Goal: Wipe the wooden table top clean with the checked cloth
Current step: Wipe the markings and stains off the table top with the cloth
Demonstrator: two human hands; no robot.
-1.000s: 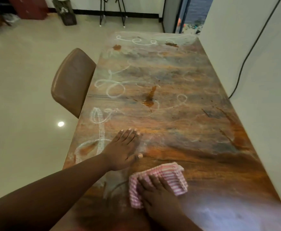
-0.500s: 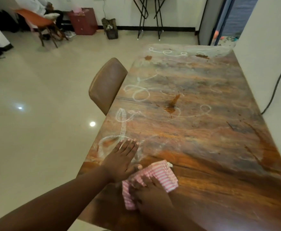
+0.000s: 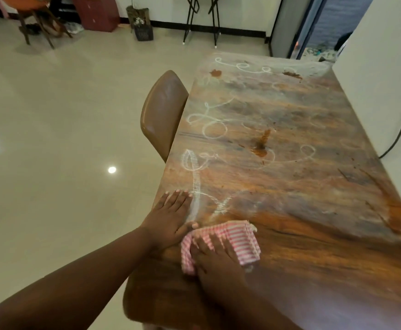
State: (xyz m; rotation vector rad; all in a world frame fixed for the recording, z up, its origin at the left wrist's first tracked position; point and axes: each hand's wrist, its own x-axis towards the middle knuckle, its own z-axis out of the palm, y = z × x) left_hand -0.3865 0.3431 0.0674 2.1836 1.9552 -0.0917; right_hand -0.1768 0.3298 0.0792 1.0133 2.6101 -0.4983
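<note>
The checked cloth is pressed flat on the table by the right hand, low in the frame, fingers seemingly straight. The left hand is laid open just beside it.

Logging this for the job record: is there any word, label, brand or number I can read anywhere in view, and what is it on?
None can be read.
White scribbles on the wooden table top: loops and strokes, no letters.
Checked cloth under the right hand: stripes only, no label showing.
Dark red cabinet at the far wall: nothing legible.
</note>
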